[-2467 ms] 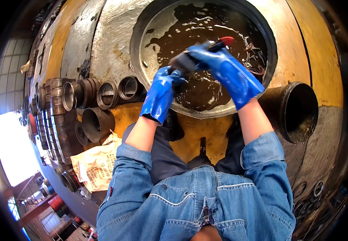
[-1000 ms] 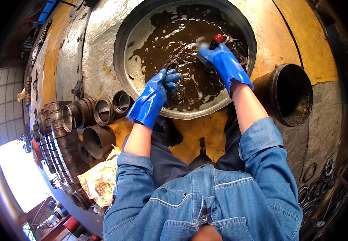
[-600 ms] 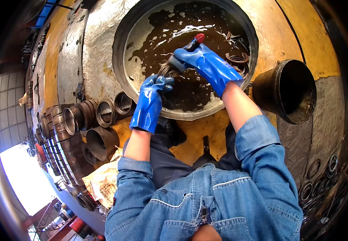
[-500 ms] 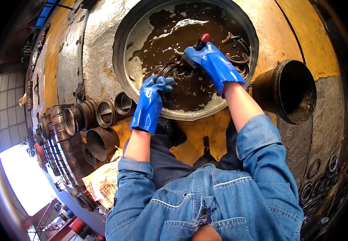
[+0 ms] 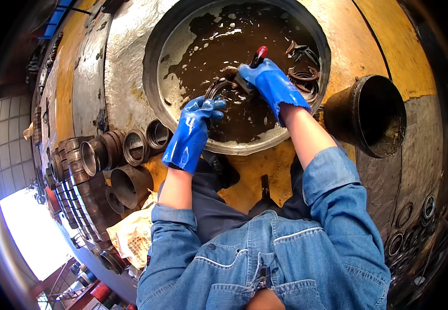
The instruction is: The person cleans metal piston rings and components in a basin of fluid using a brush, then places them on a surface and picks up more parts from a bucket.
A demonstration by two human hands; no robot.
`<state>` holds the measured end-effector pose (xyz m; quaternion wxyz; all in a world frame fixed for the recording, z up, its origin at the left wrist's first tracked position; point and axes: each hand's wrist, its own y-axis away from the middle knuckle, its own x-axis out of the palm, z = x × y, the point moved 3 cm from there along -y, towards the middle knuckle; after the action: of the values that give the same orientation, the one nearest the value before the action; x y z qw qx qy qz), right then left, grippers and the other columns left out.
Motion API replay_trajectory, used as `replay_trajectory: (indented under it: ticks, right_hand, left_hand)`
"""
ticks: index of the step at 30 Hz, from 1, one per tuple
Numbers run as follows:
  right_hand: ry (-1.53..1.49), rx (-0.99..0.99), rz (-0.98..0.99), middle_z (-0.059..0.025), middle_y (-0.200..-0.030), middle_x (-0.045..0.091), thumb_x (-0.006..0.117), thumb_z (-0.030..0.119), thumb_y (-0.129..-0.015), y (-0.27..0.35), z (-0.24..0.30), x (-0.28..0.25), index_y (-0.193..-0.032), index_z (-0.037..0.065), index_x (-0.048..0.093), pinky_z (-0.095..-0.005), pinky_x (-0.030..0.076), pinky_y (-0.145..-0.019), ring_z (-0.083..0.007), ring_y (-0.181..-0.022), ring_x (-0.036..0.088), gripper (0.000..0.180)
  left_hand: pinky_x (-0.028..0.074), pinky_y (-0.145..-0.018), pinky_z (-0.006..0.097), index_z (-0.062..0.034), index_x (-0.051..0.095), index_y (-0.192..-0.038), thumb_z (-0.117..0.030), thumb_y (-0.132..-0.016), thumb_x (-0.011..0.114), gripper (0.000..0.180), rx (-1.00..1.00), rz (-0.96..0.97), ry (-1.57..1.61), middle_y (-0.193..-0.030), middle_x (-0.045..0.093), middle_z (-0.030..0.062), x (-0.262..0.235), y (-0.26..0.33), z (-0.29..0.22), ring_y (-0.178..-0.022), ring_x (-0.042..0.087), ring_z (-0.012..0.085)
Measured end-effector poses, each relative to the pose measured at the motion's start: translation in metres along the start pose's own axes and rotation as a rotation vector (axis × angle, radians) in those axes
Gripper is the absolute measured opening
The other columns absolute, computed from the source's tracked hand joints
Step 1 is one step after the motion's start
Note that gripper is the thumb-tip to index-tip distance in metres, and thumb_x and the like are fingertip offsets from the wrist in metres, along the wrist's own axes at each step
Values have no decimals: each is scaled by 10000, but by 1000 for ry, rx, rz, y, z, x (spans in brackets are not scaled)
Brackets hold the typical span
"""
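Observation:
Both my hands wear blue rubber gloves and work over a wide round basin (image 5: 154,77) of dark, foamy liquid. My left hand (image 5: 197,116) is closed round the near-left side of a dark metal ring (image 5: 217,89), held tilted at the liquid's surface. In my right hand (image 5: 265,77) is a brush with a black, red-ended handle (image 5: 261,51). Its head, partly hidden by the glove and blurred, lies against or very close to the ring's far-right side. More dark rings (image 5: 306,76) and curved pieces lie in the basin to the right of my right hand.
A dark metal pot (image 5: 384,116) lies tilted right of the basin. Several metal cylinders and rings (image 5: 136,146) line the floor at left, near a crumpled paper bag (image 5: 133,232). Thin rings (image 5: 405,214) lie at lower right. Worn yellow and grey boards cover the floor.
My right hand and forearm have shifted slightly left, with the brush still on the ring side. My left hand keeps its hold on the ring. Foam patches on the liquid have changed shape.

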<state>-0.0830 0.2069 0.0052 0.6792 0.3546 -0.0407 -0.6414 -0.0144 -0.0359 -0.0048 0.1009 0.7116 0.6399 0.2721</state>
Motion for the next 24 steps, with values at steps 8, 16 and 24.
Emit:
replay_trajectory:
  ticks: [8,16,24]
  right_hand:
    - [147,4,-26,-218,-978,763,710,400,-851,-9,-13,-16,-1059,-8,754,-421,565,-887,-365,-958,750,460]
    - [-8,-84,-262,-214,-818,711,667,384,-852,20,4,-47,-950,-39,716,-410,546,-775,-330,-767,695,437]
    - [-337,-144,100,-85,-905,739,749,418,-877,26,11,-26,-1060,16,770,-324,525,-770,-168,-819,665,442]
  left_hand:
    - [566,-752,294,71,633,-1304,-193,-1011,676,396,-186,147,29,-1032,746,135,7,-15,14,-751,652,154]
    - [578,-916,357,42,607,-1334,-202,-999,700,424,60,116,-77,-1194,721,143,37,-16,18,-1025,709,231]
    - [545,-764,288,5,661,-1188,-245,-1028,640,298,-5,-87,-140,-998,749,98,3,-9,10,-795,661,141]
